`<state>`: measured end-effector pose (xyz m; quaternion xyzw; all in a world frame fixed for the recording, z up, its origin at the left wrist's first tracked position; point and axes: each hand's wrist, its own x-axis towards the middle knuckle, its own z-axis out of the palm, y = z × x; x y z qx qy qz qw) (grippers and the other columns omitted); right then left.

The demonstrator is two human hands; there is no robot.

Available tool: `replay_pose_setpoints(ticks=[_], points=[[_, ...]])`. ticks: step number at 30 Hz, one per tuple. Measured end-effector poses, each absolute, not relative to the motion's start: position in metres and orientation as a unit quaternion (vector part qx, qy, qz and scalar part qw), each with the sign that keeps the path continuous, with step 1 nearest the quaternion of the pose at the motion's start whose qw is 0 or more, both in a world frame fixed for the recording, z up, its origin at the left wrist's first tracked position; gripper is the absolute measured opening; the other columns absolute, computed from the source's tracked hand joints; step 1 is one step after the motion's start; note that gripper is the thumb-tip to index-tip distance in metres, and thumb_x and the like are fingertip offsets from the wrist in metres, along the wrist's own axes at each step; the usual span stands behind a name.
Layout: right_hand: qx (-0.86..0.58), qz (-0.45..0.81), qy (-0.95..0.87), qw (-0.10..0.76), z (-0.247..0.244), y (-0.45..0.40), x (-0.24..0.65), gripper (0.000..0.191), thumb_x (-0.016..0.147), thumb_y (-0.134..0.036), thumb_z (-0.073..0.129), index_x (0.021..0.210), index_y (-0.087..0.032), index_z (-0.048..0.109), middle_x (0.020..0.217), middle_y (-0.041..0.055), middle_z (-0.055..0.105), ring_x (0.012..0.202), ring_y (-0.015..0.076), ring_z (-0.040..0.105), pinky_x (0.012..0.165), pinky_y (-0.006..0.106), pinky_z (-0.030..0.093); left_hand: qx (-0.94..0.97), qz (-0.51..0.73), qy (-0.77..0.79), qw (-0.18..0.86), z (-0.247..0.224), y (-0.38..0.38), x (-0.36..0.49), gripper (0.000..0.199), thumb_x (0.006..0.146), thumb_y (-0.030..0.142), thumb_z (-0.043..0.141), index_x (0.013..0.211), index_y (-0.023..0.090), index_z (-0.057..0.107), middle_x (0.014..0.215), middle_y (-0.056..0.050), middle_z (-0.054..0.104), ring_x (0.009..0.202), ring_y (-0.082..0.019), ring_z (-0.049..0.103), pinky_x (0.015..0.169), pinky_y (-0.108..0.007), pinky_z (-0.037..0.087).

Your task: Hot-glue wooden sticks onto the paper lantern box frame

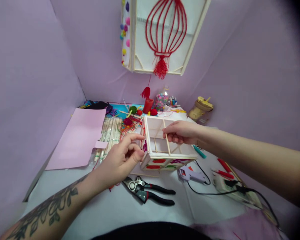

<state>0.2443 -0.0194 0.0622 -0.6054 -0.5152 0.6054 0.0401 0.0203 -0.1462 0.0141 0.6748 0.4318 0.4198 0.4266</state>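
A box-shaped frame of thin wooden sticks with white panels (150, 155) stands on the table, its front painted with red, green and purple shapes. Across its open top runs a thin wooden stick (167, 144). My right hand (181, 132) pinches this stick near its middle, fingers closed. At the frame's left side is my left hand (126, 156), its fingers curved and apart, the fingertips at the left edge and nothing held between them. Black-handled pruning shears (141, 190) lie in front of the frame.
A purple glue gun (193, 175) with a black cable lies at the right, near a power strip (236, 193). Pink paper (77, 140) and bagged sticks (111, 131) lie left. Yarn, a pompom jar (162, 101) and a cup (200, 108) stand behind. A large lantern (142, 36) hangs above.
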Motion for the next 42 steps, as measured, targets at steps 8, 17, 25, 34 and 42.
replay_pose_setpoints(ticks=[8, 17, 25, 34, 42], points=[[-0.600, 0.605, -0.522, 0.044, 0.0607, -0.0172, 0.2485, 0.030, 0.096, -0.016, 0.049, 0.070, -0.011, 0.062, 0.049, -0.0011, 0.054, 0.035, 0.0030, 0.039, 0.031, 0.014, 0.026, 0.688, 0.402, 0.450, 0.404, 0.0134, -0.1451, 0.0214, 0.028, 0.097, 0.036, 0.049, 0.120, 0.020, 0.049, 0.075, 0.001, 0.063, 0.068, -0.013, 0.060, 0.059, -0.025, 0.043], [-0.599, 0.600, -0.528, 0.055, 0.0637, -0.0195, 0.2495, 0.032, 0.094, -0.014, 0.051, 0.064, -0.012, 0.062, 0.048, 0.0001, 0.055, 0.032, 0.0037, 0.039, 0.031, 0.015, 0.027, 0.695, 0.389, 0.452, 0.401, 0.0129, -0.1428, 0.0242, 0.025, 0.096, 0.033, 0.048, 0.117, 0.020, 0.051, 0.072, 0.002, 0.063, 0.063, -0.012, 0.058, 0.056, -0.024, 0.041], [-0.586, 0.603, -0.538, 0.059, 0.0629, -0.0218, 0.2530, 0.032, 0.094, -0.015, 0.050, 0.065, -0.013, 0.063, 0.049, 0.0003, 0.055, 0.033, 0.0037, 0.040, 0.031, 0.015, 0.028, 0.690, 0.389, 0.454, 0.408, 0.0099, -0.1419, 0.0242, 0.025, 0.096, 0.033, 0.049, 0.117, 0.019, 0.051, 0.073, 0.002, 0.063, 0.062, -0.011, 0.056, 0.056, -0.024, 0.041], [-0.596, 0.590, -0.541, 0.063, 0.0630, -0.0170, 0.2517, 0.031, 0.095, -0.016, 0.050, 0.066, -0.013, 0.061, 0.051, 0.0005, 0.056, 0.035, 0.0039, 0.040, 0.032, 0.016, 0.027, 0.690, 0.391, 0.454, 0.406, 0.0087, -0.1427, 0.0229, 0.024, 0.097, 0.033, 0.049, 0.117, 0.020, 0.051, 0.073, 0.003, 0.063, 0.063, -0.011, 0.057, 0.057, -0.024, 0.042], [-0.602, 0.591, -0.535, 0.044, 0.0656, -0.0161, 0.2510, 0.034, 0.096, -0.015, 0.047, 0.065, -0.012, 0.060, 0.048, -0.0009, 0.054, 0.033, 0.0036, 0.039, 0.031, 0.016, 0.027, 0.691, 0.400, 0.447, 0.403, 0.0062, -0.1409, 0.0237, 0.024, 0.096, 0.031, 0.050, 0.117, 0.021, 0.051, 0.073, 0.004, 0.062, 0.063, -0.010, 0.057, 0.057, -0.022, 0.044]])
